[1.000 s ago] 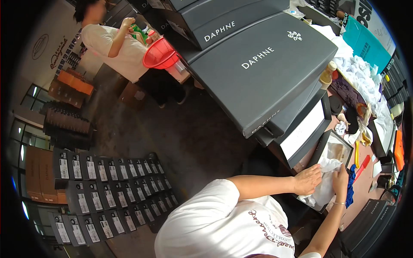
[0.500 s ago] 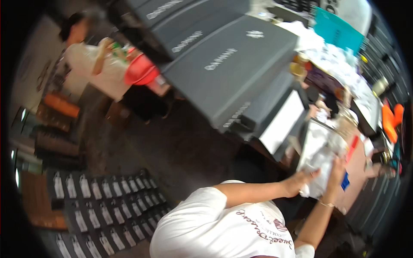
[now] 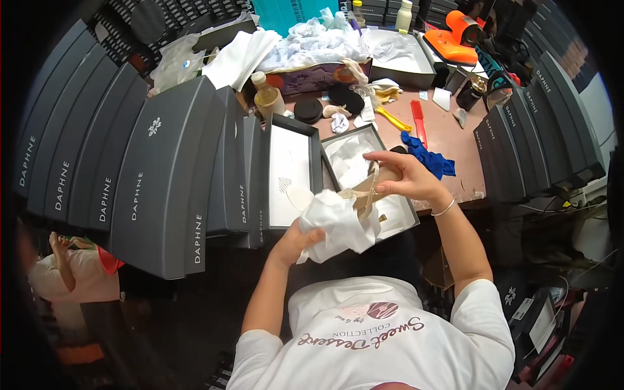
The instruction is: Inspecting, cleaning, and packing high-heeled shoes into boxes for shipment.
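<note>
My left hand (image 3: 298, 244) grips a bundle of white tissue paper (image 3: 339, 224) from its left side, thumb on top. Out of the paper's right end comes a beige strappy sandal (image 3: 369, 195), the rest of which the paper hides. Fingers and thumb of my right hand (image 3: 416, 181) are closed round the sandal's strap end. Both are held over an open grey shoebox (image 3: 404, 226) with white paper (image 3: 354, 159) in it. Left of it lies a grey box lid (image 3: 292, 146) with a white inside.
Stacked grey shoeboxes (image 3: 159, 175) wall the left side, more shoeboxes (image 3: 530, 130) the right. Across the table lie a blue cloth (image 3: 429, 159), a red brush (image 3: 418, 120), a bottle (image 3: 266, 97), a tissue-filled carton (image 3: 305, 79) and an orange tool (image 3: 455, 42). Another person stands lower left.
My view has swung round to face the table squarely. My hands, earlier together on the white paper, are now apart, and the beige sandal shows out of the wrapping.
</note>
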Demonstrator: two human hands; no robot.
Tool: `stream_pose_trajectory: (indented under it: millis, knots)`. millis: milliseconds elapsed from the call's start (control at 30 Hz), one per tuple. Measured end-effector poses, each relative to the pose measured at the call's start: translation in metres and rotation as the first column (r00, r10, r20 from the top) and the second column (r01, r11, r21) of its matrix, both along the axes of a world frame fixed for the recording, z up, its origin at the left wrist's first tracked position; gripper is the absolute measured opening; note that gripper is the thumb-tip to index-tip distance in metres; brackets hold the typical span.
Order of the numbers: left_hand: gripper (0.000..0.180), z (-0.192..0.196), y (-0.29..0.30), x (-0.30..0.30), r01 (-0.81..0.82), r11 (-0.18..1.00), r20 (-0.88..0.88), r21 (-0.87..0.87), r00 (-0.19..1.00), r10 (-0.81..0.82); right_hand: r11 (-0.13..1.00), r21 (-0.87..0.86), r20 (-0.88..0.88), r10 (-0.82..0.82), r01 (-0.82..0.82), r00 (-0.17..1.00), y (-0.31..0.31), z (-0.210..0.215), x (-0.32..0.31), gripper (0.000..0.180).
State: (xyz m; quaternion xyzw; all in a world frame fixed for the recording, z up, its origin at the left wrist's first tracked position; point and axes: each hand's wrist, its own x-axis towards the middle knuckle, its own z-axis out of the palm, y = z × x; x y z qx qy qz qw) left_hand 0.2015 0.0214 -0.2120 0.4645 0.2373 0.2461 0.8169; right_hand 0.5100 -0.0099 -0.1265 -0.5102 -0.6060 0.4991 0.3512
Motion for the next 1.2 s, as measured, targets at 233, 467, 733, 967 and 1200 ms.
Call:
stream_pose_trajectory:
  millis: [233,467,733,967,1200]
  knots:
    - [0.047,0.015,0.017,0.024,-0.667,0.745,0.002,-0.03,0.745,0.667,0.746,0.043,-0.282,-0.629,0.664,0.725,-0.045,-0.052,0.057,0.026]
    - [0.075,0.018,0.083,0.045,0.111,0.235,-0.259,0.966,0.427,0.866,0.521,0.067,-0.389,-0.772,0.851,0.503,-0.059,-0.075,0.031,0.027]
    - [0.083,0.005,0.029,0.066,-0.449,0.85,0.041,0.274,0.889,0.456,0.643,-0.022,-0.551,-0.647,0.766,0.527,-0.05,-0.058,-0.045,0.033]
    - [0.059,0.052,0.023,0.012,-0.739,0.641,-0.014,-0.206,0.657,0.754,0.923,0.089,-0.048,-0.372,0.375,0.927,-0.03,-0.05,-0.088,0.02]
    - [0.059,0.025,-0.038,-0.026,-0.519,0.672,-0.044,-0.528,0.807,0.59,0.744,0.537,0.769,-0.238,-0.397,0.593,0.047,-0.141,-0.152,0.029]
